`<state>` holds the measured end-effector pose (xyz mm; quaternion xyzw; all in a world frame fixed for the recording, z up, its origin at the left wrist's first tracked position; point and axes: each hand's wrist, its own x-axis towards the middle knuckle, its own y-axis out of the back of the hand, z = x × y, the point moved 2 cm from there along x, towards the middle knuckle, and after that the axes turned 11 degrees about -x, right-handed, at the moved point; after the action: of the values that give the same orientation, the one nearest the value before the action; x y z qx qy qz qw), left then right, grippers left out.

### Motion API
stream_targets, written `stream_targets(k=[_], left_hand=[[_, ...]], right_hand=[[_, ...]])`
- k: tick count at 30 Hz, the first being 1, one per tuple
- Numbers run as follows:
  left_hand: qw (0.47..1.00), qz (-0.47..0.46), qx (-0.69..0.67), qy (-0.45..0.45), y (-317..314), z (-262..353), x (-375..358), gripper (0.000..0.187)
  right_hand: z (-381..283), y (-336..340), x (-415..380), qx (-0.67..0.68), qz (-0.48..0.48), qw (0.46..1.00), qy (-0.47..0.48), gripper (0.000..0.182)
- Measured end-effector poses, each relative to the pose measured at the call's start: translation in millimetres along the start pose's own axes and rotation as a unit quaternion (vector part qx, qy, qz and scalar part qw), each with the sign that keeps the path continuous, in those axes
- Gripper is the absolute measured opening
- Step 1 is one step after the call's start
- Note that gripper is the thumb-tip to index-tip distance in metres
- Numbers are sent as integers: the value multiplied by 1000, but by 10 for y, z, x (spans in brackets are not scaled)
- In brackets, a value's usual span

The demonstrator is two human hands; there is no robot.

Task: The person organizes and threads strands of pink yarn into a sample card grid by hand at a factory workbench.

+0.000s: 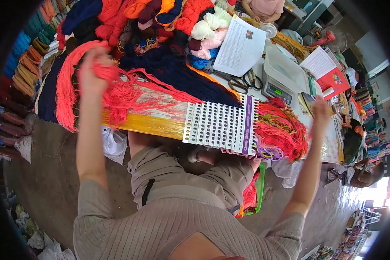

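My left hand (93,78), blurred by motion, is closed around coral-red yarn (109,73) above the table's left part. More strands of that yarn hang and spread below it. My right hand (321,112) is raised at the table's right side, its fingers smeared, so I cannot see whether it holds a thread. White punched thread cards (212,125) with a purple strip (248,125) lie between my hands. Coral strands reach the cards' upper left corner, beside a dark navy skein (173,67). Red and olive threads (279,128) bunch at the cards' right, nearest my right hand.
Scissors (253,81) and a digital scale (277,92) with a clear plastic bin (286,67) lie behind the cards. A printed sheet (240,45) leans on piled skeins (195,19). Another person (264,9) sits across the table. A green basket (260,188) stands below.
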<state>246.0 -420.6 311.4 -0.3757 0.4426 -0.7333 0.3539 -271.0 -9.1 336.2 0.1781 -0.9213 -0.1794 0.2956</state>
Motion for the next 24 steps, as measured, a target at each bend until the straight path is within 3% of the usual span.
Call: stream_targets(k=[1, 2, 3, 4, 6, 9, 10, 15, 17, 19, 21, 24], left_hand=[[999, 18, -10, 48, -22, -460, -104, 27], [993, 22, 65, 99, 134, -831, -154, 29], [980, 85, 88, 156, 107, -1219, -316, 33], [961, 117, 101, 229, 235, -1535, -394, 38], [918, 133, 69, 366, 362, -2070, -599, 45], [855, 137, 108, 488, 483, -2453, -831, 50], [837, 175, 136, 499, 397, -2496, -888, 44], [823, 188, 167, 509, 435, -2667, -793, 36], [812, 118, 245, 516, 364, -2704, -719, 26], [804, 142, 315, 485, 410, -2811, -703, 16], [833, 49, 385, 394, 636, -2944, -627, 13], [833, 88, 392, 381, 637, -3030, -563, 17]], right_hand=[[5, -445, -217, 22, -90, 996, 13, 22], [-109, -886, -478, 56, -182, 982, 11, 20], [-12, -1303, -645, -155, -181, 957, 164, 22], [-222, -1619, -916, -32, -279, 957, 69, 25], [-261, -2138, -1238, -18, -361, 930, 65, 23], [-61, -2573, -1430, 34, -388, 921, -25, 10], [-42, -2618, -1455, 37, -374, 925, -50, 13], [-46, -2637, -1487, -40, -335, 941, -31, 18], [-64, -2624, -1483, -55, -304, 951, -23, 19], [-6, -2655, -1488, -72, -295, 953, 3, 19], [-4, -2675, -1478, -88, -289, 953, 31, 19], [53, -2720, -1399, -79, -349, 934, 12, 15]])
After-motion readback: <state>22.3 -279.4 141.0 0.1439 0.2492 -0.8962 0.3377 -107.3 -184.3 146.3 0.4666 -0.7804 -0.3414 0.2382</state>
